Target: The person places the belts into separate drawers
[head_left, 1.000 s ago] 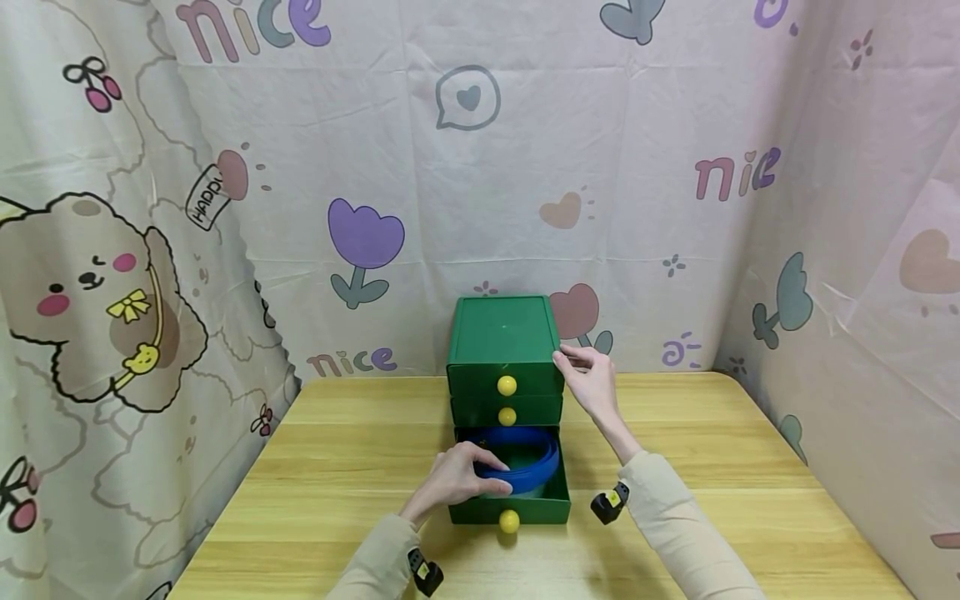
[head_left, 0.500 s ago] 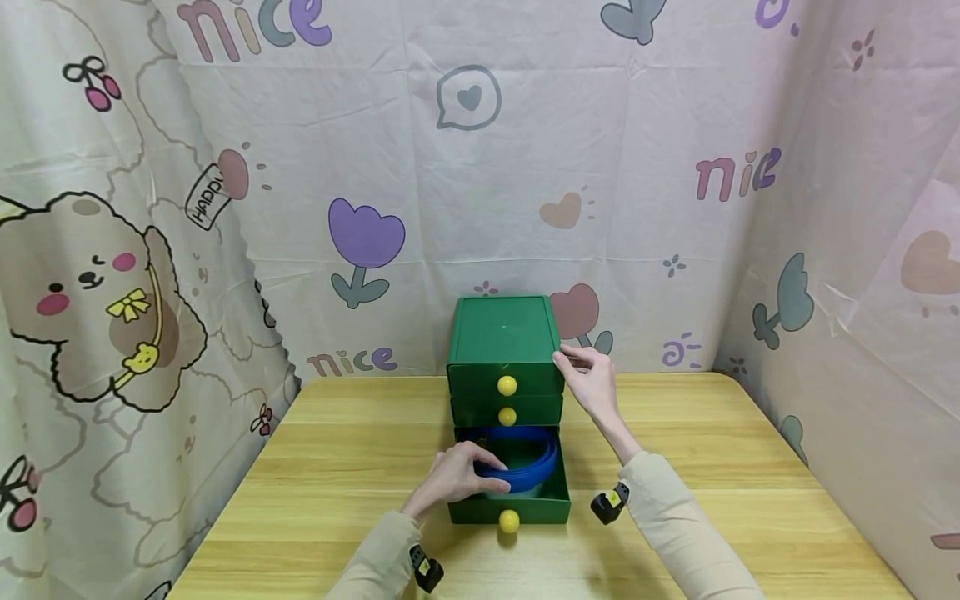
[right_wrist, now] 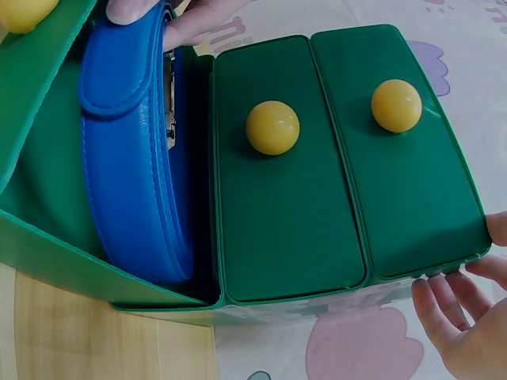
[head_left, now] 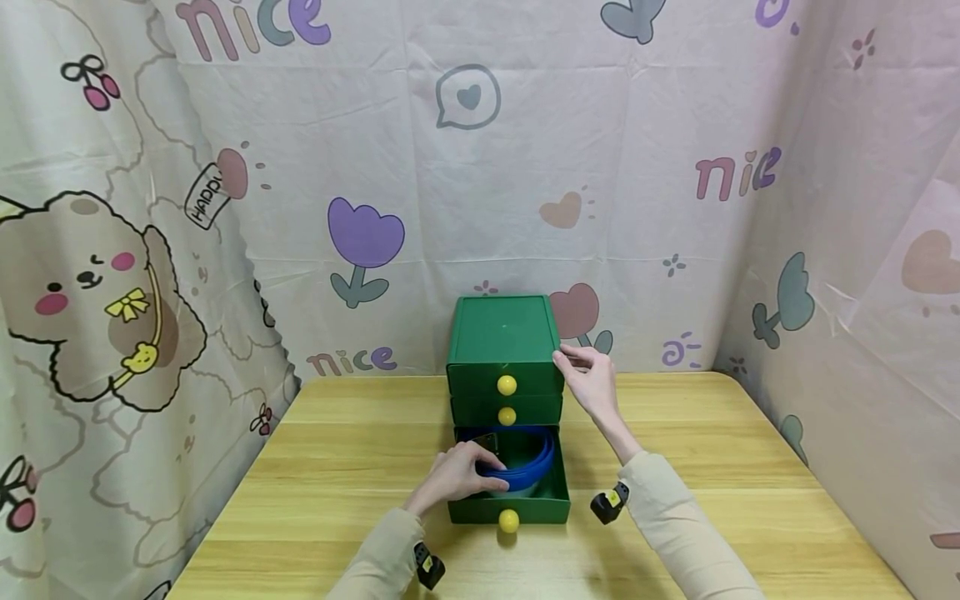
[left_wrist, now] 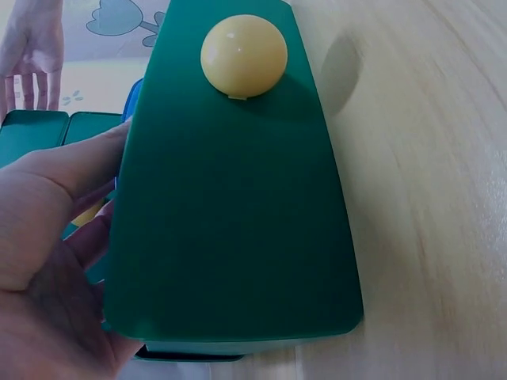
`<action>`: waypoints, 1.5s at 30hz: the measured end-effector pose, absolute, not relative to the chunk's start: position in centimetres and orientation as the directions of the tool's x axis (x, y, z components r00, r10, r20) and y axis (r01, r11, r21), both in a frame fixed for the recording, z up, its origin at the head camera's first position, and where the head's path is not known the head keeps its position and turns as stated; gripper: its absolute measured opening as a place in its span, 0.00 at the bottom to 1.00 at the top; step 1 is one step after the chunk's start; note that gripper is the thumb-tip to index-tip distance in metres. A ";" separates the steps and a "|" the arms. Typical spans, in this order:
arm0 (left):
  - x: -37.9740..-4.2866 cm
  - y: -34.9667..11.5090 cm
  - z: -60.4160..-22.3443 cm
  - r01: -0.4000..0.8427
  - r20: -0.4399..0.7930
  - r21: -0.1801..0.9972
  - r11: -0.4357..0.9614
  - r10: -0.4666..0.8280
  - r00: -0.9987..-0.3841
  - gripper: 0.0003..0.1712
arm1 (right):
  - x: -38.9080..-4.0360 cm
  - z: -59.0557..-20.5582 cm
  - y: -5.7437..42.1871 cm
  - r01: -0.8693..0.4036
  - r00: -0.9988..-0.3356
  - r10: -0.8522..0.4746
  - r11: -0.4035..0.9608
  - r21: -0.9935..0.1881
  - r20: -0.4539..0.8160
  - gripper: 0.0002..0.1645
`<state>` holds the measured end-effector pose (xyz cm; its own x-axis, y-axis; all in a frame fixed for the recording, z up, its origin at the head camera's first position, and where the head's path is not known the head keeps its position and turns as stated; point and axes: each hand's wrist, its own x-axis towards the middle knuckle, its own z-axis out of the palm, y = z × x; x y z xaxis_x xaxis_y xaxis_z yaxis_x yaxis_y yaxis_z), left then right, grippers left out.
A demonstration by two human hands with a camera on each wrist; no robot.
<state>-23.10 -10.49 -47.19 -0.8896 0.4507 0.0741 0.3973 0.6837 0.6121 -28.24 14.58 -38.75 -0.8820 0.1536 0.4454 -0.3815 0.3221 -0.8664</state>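
A coiled blue belt (head_left: 534,472) with a metal buckle (right_wrist: 169,99) sits inside the pulled-out bottom drawer (head_left: 551,510) of a small green drawer cabinet (head_left: 504,329). My left hand (head_left: 456,473) reaches over the drawer's left side and pinches the front of the coil between thumb and fingers. In the right wrist view the belt stands on edge, its rounded tip (right_wrist: 115,91) just below those fingers. My right hand (head_left: 591,382) touches the cabinet's upper right front corner, fingertips (right_wrist: 432,305) along the side. The drawer front (left_wrist: 230,206) hides most of the belt in the left wrist view.
Two upper drawers with yellow ball knobs (head_left: 507,385) are closed. The bottom drawer's knob (head_left: 509,522) faces the front of the wooden table (head_left: 360,433). A patterned cloth (head_left: 517,167) hangs behind the cabinet and along both sides.
The belt coil has shifted slightly left and back within the drawer in the left hand's grip, and its buckle shows more. The right hand stays at the cabinet corner.
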 end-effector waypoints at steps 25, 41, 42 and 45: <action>-23.5 -9.6 -47.3 0.413 0.051 0.665 0.622 0.514 -0.856 0.07 | -27.8 -38.3 14.4 -0.396 -0.874 0.150 0.330 -0.857 0.462 0.17; -23.5 -9.2 -47.7 0.365 0.008 0.708 0.604 0.510 -0.860 0.05 | -28.3 -38.9 14.6 -0.399 -0.871 0.153 0.337 -0.853 0.468 0.17; -23.5 -9.2 -47.8 0.365 0.011 0.710 0.602 0.509 -0.860 0.05 | -28.3 -38.9 14.6 -0.400 -0.870 0.152 0.337 -0.852 0.468 0.17; -23.6 -9.1 -47.9 0.378 0.025 0.703 0.602 0.511 -0.859 0.05 | -28.3 -38.9 14.6 -0.403 -0.869 0.151 0.338 -0.851 0.471 0.17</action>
